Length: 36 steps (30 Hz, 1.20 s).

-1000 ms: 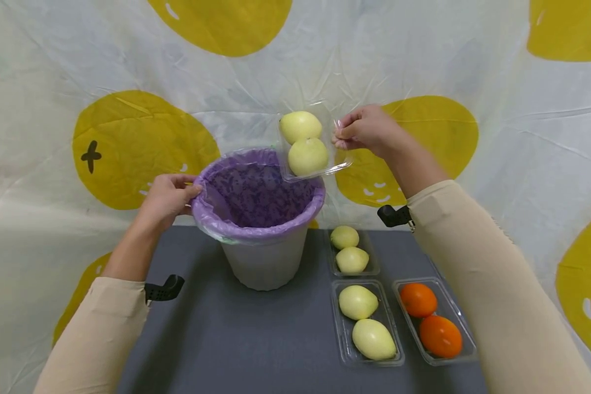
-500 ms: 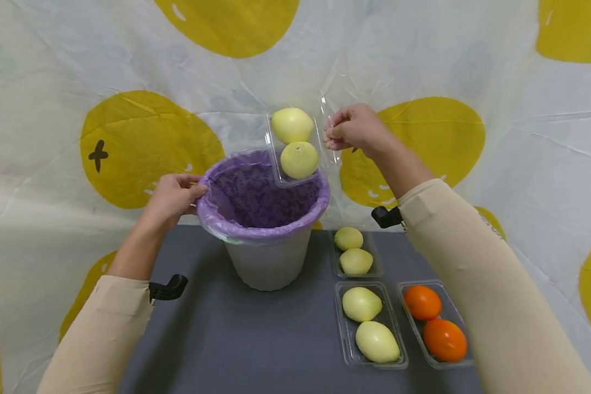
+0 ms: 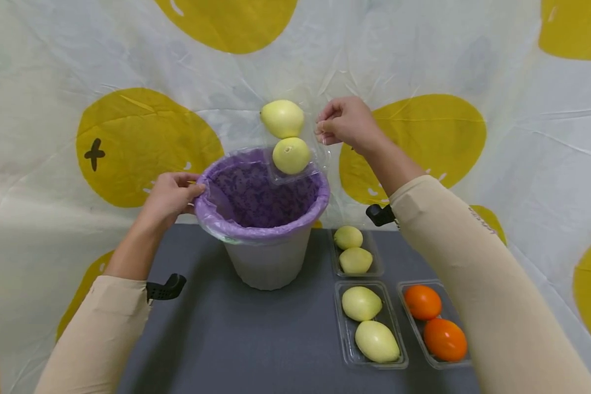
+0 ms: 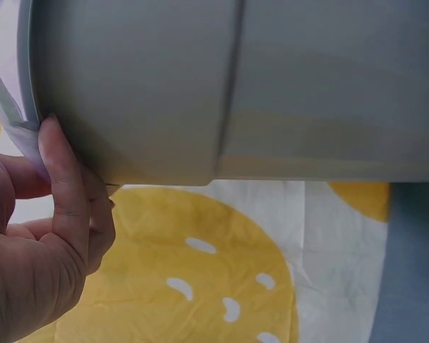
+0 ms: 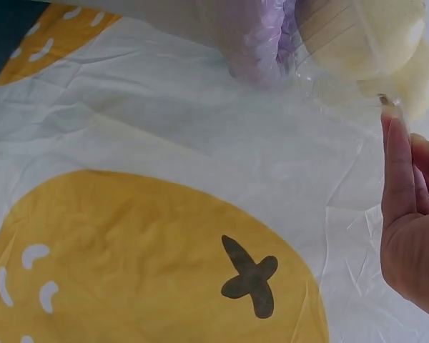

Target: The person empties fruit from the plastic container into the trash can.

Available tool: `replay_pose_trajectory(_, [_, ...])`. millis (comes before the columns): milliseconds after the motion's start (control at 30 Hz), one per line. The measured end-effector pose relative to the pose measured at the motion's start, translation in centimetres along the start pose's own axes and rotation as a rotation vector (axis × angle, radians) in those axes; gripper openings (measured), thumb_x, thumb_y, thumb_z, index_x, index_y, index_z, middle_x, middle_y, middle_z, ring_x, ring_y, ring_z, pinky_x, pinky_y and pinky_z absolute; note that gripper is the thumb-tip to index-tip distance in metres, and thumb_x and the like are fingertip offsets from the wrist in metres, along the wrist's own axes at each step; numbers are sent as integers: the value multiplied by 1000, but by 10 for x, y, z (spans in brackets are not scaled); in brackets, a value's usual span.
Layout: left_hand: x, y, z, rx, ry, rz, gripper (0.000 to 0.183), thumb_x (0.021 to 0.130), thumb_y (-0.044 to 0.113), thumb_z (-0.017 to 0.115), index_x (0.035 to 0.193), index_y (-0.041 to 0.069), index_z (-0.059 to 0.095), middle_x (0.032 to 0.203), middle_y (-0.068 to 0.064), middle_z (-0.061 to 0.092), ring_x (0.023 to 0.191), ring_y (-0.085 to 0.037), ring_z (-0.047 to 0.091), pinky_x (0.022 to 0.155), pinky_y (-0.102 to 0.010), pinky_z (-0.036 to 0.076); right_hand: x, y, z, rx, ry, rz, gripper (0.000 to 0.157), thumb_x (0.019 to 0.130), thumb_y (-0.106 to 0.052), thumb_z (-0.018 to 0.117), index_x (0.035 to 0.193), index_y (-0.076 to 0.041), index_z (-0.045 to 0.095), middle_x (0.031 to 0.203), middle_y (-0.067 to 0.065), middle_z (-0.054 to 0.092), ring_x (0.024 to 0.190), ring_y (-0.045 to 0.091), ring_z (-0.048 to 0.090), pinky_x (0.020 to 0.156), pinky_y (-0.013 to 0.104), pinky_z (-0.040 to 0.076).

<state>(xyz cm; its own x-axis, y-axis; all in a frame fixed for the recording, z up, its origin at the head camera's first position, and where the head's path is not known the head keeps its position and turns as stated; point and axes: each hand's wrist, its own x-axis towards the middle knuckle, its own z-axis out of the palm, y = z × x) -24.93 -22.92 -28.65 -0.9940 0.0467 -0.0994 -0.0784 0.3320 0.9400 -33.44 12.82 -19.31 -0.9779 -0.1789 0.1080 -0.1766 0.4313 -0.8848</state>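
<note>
My left hand [image 3: 169, 200] pinches the rim of a light grey trash can [image 3: 268, 265], thumb on top and fingers below. A purple bag liner [image 3: 212, 216] is folded over that rim. In the left wrist view, fingertips [image 4: 53, 139] press the can's wall just under the rim. My right hand [image 3: 347, 123] pinches the edge of a clear plastic fruit container [image 3: 307, 164], tilted over the can's far right side. Two pale yellow fruits [image 3: 291, 156] sit in it, one above the other. The right wrist view shows the container's clear edge between thumb and fingers.
Right of the can, a clear tray [image 3: 371, 271] of two pale yellow fruits stands behind a similar tray [image 3: 347, 353]. Beside it, another tray [image 3: 428, 355] holds two orange fruits [image 3: 445, 339]. All stand on a dark grey table [image 3: 271, 345] before a patterned curtain [image 3: 256, 71].
My right hand has moved left with the fruit container, which has turned and now leans further over the trash can. My left hand keeps its grip on the rim.
</note>
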Motion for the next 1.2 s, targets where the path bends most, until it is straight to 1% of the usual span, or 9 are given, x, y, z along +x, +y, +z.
replay_pose_trajectory(200, [-4,-4,-4,20,-1,-1,53,108,16,55,154,-7,41,120,-15,55,73,-4,69,70,-24,62,3,0,9,-15,26,-30,11,95,-6,73,102,0,67,91,7,69,72,14,71,70,24,63])
replay_pose_trajectory(400, [-7,-5,-4,26,-2,10,52,107,15,56,152,-8,43,119,-15,57,73,-4,70,70,-25,63,2,1,16,-43,49,-55,12,95,-8,73,103,0,68,92,8,70,72,14,72,78,33,64])
replay_pose_trajectory(467, [-7,-5,-4,25,-5,17,52,107,15,55,152,-8,43,121,-16,57,74,-4,70,70,-25,63,2,1,17,-33,60,-62,11,95,-6,73,102,2,68,89,8,70,69,13,71,77,34,64])
replay_pose_trajectory(567, [-7,-5,-3,27,-1,18,52,107,15,55,152,-8,43,121,-16,56,73,-4,70,70,-25,63,3,0,19,-32,74,-82,8,94,-4,72,98,2,69,84,7,70,64,12,70,70,30,64])
replay_pose_trajectory(700, [-7,-6,-4,30,9,18,53,107,16,55,153,-7,42,114,-11,58,73,-4,69,69,-24,62,4,-1,22,-83,95,-115,5,94,-4,72,94,0,70,83,7,70,62,11,68,66,27,63])
replay_pose_trajectory(800, [-6,-6,-4,30,11,23,52,107,16,56,152,-7,43,109,-8,59,72,-4,70,69,-24,62,4,-1,24,-134,97,-125,4,95,-5,71,94,-2,69,86,8,70,65,12,68,71,30,64])
replay_pose_trajectory(833, [-6,-6,-4,28,10,23,52,107,16,56,152,-7,44,109,-8,59,72,-4,70,69,-24,63,4,-1,24,-144,94,-126,4,95,-6,70,94,-2,69,87,9,70,66,13,68,73,32,64])
replay_pose_trajectory(1033, [-5,-6,-2,21,1,16,51,107,15,55,152,-8,44,115,-12,59,73,-4,70,69,-24,63,5,-1,29,-175,71,-142,6,96,-7,69,91,-6,65,91,11,69,70,16,69,76,33,64])
replay_pose_trajectory(1200, [-4,-6,-2,17,6,19,50,107,15,55,151,-8,45,112,-10,59,73,-4,70,69,-24,63,8,-4,33,-196,90,-153,6,96,-8,69,92,-7,64,91,9,69,71,16,69,73,28,62])
